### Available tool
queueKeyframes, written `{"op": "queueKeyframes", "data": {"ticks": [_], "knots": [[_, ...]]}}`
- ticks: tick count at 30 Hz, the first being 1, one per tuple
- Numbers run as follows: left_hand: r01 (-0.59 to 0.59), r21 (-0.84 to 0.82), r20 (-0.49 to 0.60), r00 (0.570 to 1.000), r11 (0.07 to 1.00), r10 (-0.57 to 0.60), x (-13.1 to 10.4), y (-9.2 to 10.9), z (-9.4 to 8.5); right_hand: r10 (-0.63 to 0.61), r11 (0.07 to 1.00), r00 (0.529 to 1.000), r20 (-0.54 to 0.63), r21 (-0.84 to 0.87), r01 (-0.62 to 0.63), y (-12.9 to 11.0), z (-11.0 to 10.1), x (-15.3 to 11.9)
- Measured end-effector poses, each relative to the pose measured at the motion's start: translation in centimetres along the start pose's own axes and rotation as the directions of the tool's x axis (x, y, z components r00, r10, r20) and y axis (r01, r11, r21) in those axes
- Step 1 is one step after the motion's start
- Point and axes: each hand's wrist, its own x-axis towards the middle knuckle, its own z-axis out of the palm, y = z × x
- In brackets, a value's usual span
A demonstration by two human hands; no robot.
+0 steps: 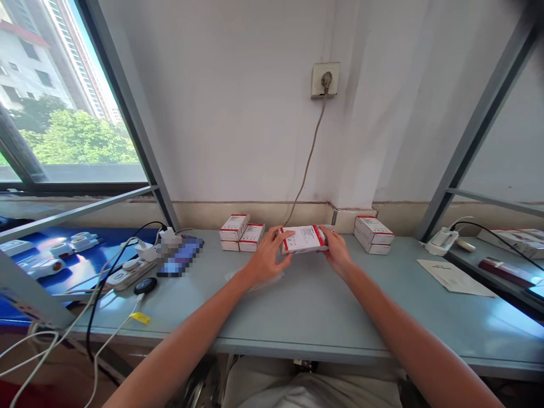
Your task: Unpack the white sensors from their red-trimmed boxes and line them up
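Between both hands a white and red cardboard box (303, 239) is held just above the grey table, its printed face up. My left hand (268, 254) grips the box's left end, thumb at the front and fingers over the top. At the right end, my right hand (336, 249) closes round the box's edge; a greyish part shows there, too small to make out. Under my left wrist lies a clear plastic bag (259, 282). Several similar boxes (241, 232) sit stacked behind my left hand. Two more boxes (374, 233) are piled to the right.
On the left are a power strip (131, 273) with plugs and cables, a phone (182, 256) and a round black device (145, 285). A paper sheet (454, 276) lies right. Grey metal posts (471, 124) flank the table (306, 311). A cable (309, 164) hangs from the wall socket (325, 80).
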Motion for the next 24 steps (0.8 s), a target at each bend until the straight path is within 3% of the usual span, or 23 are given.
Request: {"op": "queueKeyframes", "data": {"ticks": [6,9,12,15,18,24], "knots": [[-0.048,0.273,-0.120,0.989,0.961,0.083,0.4,-1.3,-1.3,-0.063,0.987,0.963,-0.263,0.126,0.099,-0.2,-0.8,1.3],[0.109,0.446,-0.236,0.972,0.889,-0.001,0.8,-2.2,-2.6,-0.084,0.981,0.927,-0.365,0.134,0.142,-0.6,-1.1,1.6],[0.315,0.563,-0.338,0.932,0.764,-0.135,1.1,-2.9,-3.4,-0.060,0.985,0.927,-0.369,0.129,0.115,-0.7,-1.0,1.5],[0.420,0.641,-0.358,0.904,0.643,-0.234,1.0,-3.6,-3.6,-0.040,0.989,0.941,-0.336,0.122,0.085,-0.5,-0.6,1.0],[0.435,0.686,-0.337,0.900,0.583,-0.275,0.8,-4.2,-3.4,-0.043,0.991,0.951,-0.307,0.104,0.079,-0.3,-0.3,0.7],[0.419,0.711,-0.307,0.907,0.564,-0.287,0.5,-4.8,-2.9,-0.048,0.993,0.956,-0.291,0.091,0.077,-0.3,-0.5,0.7]]}}
